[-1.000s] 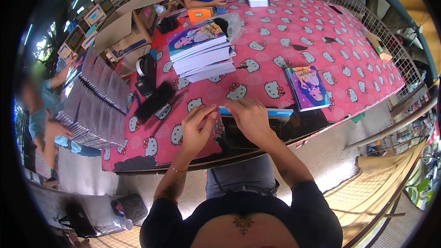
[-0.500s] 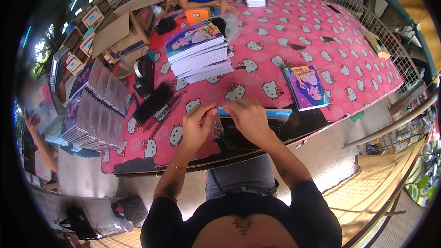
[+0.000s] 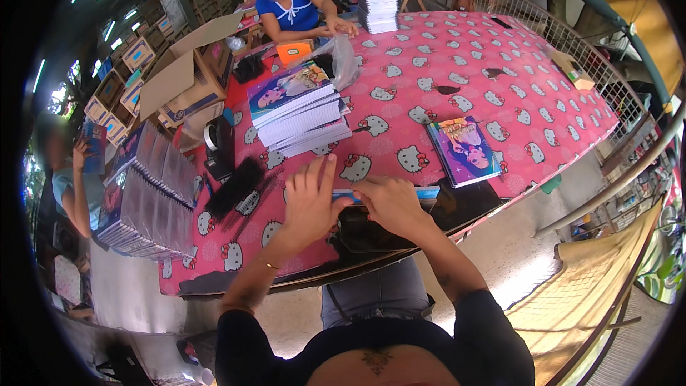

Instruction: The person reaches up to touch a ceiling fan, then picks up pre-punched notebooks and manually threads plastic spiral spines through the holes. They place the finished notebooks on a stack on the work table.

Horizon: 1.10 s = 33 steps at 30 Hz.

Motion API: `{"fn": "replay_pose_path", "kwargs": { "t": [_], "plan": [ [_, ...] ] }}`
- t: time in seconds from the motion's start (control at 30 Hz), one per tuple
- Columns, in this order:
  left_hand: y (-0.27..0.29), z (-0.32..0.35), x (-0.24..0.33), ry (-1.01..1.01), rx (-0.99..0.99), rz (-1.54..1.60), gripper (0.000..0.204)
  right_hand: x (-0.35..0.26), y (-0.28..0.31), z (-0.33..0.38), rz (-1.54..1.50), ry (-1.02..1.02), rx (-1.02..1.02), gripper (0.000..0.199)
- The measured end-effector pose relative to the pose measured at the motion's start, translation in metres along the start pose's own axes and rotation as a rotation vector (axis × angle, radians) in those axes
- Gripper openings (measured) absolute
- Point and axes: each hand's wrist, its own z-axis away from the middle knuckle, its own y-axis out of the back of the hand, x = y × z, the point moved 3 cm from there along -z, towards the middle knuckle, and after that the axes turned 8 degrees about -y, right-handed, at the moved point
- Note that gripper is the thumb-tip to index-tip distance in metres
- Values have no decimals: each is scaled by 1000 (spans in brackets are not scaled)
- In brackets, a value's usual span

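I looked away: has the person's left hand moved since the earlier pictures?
Yes, forward: the left hand has straightened its fingers, which now reach alongside a cat face printed on the tablecloth; before, they stopped short.

A pink cat-print table (image 3: 532, 111) carries a white-paged notebook stack (image 3: 304, 125), with a black wiry bundle (image 3: 236, 187) in front and a purple-covered notebook (image 3: 464, 150) to its right.
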Motion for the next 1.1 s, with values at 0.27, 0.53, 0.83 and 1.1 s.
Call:
{"fn": "replay_pose_path", "kwargs": {
  "t": [0.27,0.53,0.83,1.1],
  "plan": [
    [-32,20,27,84,119,-221,84,-2,-3,-1,5,101,37,13],
    [-13,-1,23,-22,73,-136,82,25,26,22,141,17,-86,22],
    [1,-14,27,-7,9,-390,84,29,26,15,82,-42,-188,25],
    [-3,-20,41,-100,-43,-419,84,36,26,16,38,-42,-165,29]
  ]
}}
